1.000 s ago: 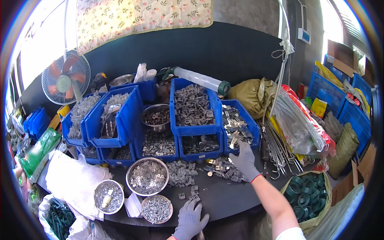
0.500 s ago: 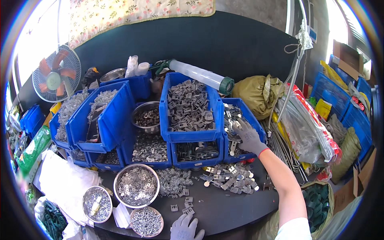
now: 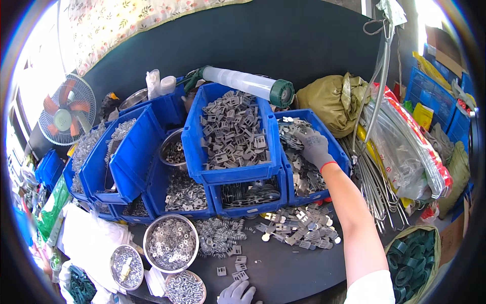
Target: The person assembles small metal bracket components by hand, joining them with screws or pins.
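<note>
My right hand (image 3: 314, 146), in a grey glove with a red cuff, reaches into the blue bin (image 3: 335, 143) at the right. Its bent fingers touch a heap of flat metal plates (image 3: 290, 136), and the fingertips are lost among them. At the table's near edge lies my left hand (image 3: 237, 293), also gloved in grey, fingers apart and holding nothing; its lower part is cut off by the picture. Just beyond it are several small grey metal clips (image 3: 240, 275). More flat metal pieces (image 3: 302, 229) form a loose pile in front of the right bin.
A raised blue bin (image 3: 230, 175) full of grey clips stands left of my right hand. Steel bowls of washers (image 3: 172, 243) and screws (image 3: 185, 289) sit at the near left. Beside the bins rise long metal rods (image 3: 372, 187), and a sack of green straps (image 3: 412, 263) stands at the right.
My right hand has moved a little deeper into the right bin, its fingers now more bent. My left hand sits slightly lower in view. The whole view has shifted and tilted.
</note>
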Available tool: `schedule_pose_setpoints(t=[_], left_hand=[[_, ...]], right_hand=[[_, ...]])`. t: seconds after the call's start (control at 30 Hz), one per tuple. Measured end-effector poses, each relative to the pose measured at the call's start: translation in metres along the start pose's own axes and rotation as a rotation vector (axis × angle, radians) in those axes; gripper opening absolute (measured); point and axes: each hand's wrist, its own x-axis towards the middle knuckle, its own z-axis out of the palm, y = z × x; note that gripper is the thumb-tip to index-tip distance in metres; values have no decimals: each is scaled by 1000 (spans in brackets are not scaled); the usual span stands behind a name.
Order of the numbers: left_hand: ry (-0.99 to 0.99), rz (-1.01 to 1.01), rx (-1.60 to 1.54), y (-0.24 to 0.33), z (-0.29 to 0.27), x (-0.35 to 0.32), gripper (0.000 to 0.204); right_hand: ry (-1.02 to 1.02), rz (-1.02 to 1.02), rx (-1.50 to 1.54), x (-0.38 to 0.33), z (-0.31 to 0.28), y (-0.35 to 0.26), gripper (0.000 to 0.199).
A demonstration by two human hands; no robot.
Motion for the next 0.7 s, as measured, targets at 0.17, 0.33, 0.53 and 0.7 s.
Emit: schedule_pose_setpoints(t=[0.17, 0.33, 0.53, 0.7], left_hand=[[27, -17, -17, -2, 1, 1, 48], [85, 17, -93, -7, -3, 18, 42], [48, 36, -122, -16, 3, 14, 40], [73, 20, -103, -15, 3, 4, 44]], right_hand=[[7, 29, -54, 6, 18, -6, 41], [426, -89, 535, 45, 66, 78, 26], [388, 298, 347, 74, 35, 72, 26], [474, 548, 780, 80, 27, 86, 25]])
